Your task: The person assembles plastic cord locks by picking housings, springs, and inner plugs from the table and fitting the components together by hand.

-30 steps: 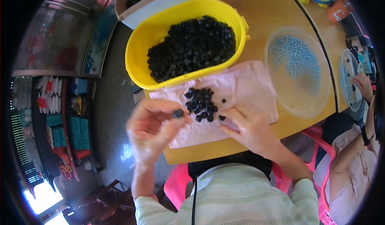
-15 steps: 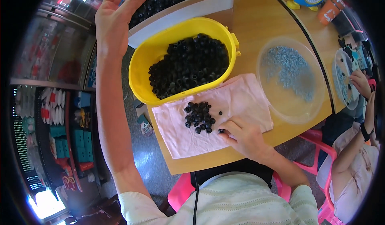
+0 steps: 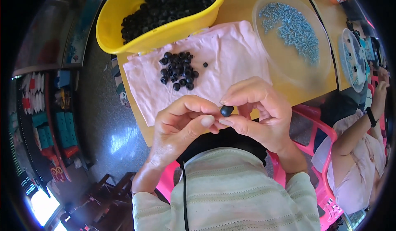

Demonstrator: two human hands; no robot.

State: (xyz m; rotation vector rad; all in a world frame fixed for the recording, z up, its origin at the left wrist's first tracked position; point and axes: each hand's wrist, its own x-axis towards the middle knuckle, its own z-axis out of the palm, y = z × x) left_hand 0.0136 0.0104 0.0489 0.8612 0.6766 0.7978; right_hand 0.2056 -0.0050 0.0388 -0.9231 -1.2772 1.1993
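Observation:
My right hand (image 3: 266, 113) pinches a small black cap-like piece (image 3: 226, 111) between thumb and forefinger, above the near edge of the cloth. Close against it is my left hand (image 3: 177, 126), its fingers curled and its thumb pressed inward. Whether a small part is hidden in the left fingers does not show. On the pink cloth (image 3: 235, 45), a loose pile of similar black hollow pieces (image 3: 177, 69) lies beyond my left hand. One small black piece (image 3: 205, 65) rests apart, just right of that pile.
A yellow tub (image 3: 109, 33) full of black pieces stands at the cloth's far edge. To its right, a round translucent tray (image 3: 270, 56) holds many small light-blue pieces. At far right, another person's arm (image 3: 350, 138) is beside a second round tray (image 3: 345, 45) and pink chairs.
My left hand has come down from above the cardboard box to meet the right. My right hand has lifted a black piece off the cloth toward me. The view has tilted nearer my body.

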